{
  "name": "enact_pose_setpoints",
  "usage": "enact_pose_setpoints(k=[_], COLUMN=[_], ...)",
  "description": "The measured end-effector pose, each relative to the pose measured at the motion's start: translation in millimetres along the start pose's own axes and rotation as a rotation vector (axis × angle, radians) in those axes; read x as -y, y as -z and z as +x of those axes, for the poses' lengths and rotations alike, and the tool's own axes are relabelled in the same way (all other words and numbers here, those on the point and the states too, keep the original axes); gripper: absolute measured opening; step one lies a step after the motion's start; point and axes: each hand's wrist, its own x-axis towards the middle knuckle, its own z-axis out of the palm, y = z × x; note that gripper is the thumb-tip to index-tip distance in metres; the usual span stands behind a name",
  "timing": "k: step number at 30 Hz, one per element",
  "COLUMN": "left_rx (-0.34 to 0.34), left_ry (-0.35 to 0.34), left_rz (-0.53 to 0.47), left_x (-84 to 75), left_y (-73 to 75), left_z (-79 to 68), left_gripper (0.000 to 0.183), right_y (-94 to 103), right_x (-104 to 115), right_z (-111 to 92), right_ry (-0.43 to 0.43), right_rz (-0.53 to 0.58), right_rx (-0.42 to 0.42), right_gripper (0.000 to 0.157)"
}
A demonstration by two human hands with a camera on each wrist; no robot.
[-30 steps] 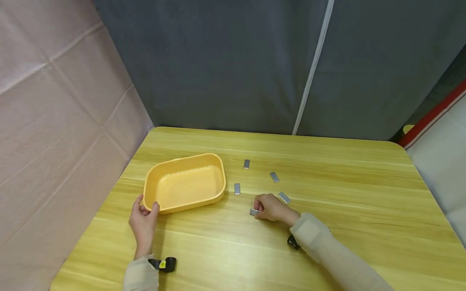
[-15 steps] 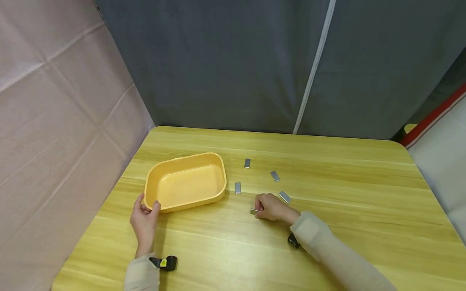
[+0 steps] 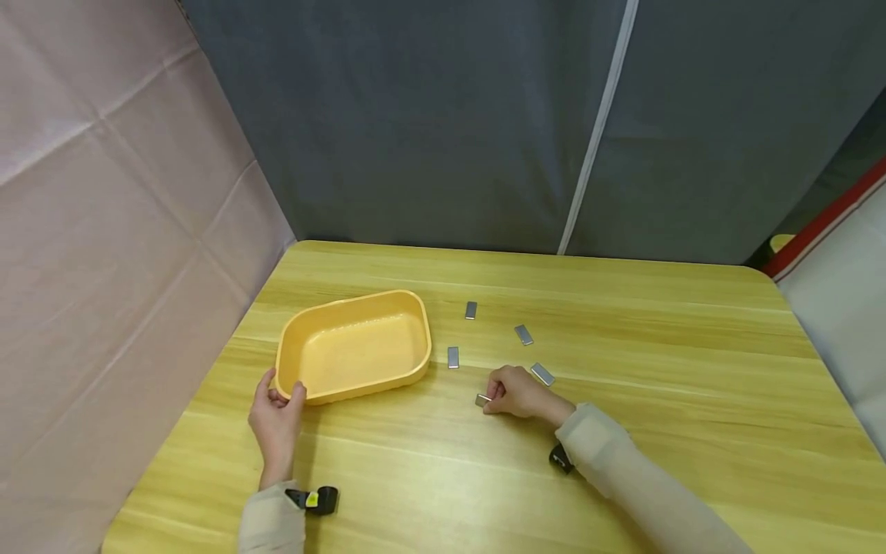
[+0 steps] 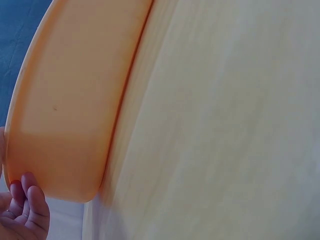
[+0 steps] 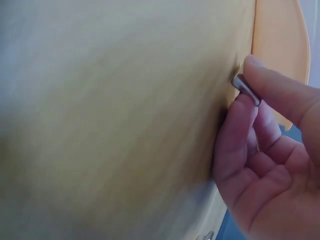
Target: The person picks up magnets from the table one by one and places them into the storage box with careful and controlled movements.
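My left hand grips the near left corner of a yellow plastic basin, with the thumb at the rim and fingers around the outside. The left wrist view shows curled fingertips against the basin's corner. Right of the basin, my right hand pinches a small silver metal block between thumb and fingers, close over the wooden table. In the right wrist view the block sits tilted between thumb and index finger, its far part hidden by the thumb.
Several similar metal blocks lie flat on the table: one near the basin, one farther back, one to the right, one just beyond my right hand. A dark curtain hangs behind the table.
The metal block at my right fingertips has tipped from lying flat to a tilted position, and less of it shows. My left hand keeps its hold on the basin.
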Motion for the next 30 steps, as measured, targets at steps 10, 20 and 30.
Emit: enact_pose_setpoints(k=[10,20,30], left_rx=[0.01,0.008,-0.006], left_ry=[-0.003,-0.001,0.011], left_rz=[0.005,-0.005,-0.035], left_x=[-2.3,0.0,0.3], left_y=[1.5,1.4,-0.9], left_z=[-1.3,-0.5,0.2], left_gripper=[0.048,0.048,0.047], right_y=[0.6,3.3,1.9], right_x=[-8.2,-7.7,-11.1], right_z=[0.6,-1.4,-2.8], right_ry=[-0.066,-0.039,-0.024], right_rz=[0.064,0.098,0.194], right_rx=[0.008,0.004,-0.013], right_gripper=[0.016,0.015,0.013])
